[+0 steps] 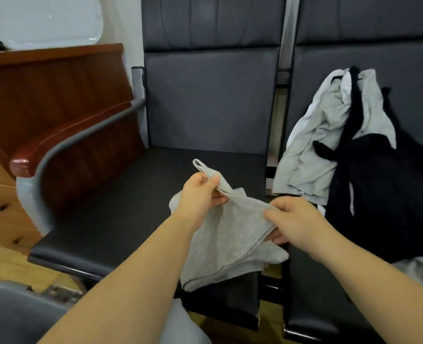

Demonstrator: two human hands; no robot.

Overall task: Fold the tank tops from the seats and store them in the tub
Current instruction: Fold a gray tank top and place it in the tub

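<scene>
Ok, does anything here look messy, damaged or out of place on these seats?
Nothing looks damaged or spilled. The only untidy spot is the heap of tank tops, grey, white and black, crumpled on the right seat and slumped against its backrest. Left hand and right hand pinch a grey tank top, not yet folded.

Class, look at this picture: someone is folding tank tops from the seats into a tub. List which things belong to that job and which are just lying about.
Part of the job:
- grey tank top, held by the left hand and right hand
- pile of tops on the right seat
- left seat
- grey tub, bottom left

Just lying about:
- wooden cabinet
- armrest
</scene>
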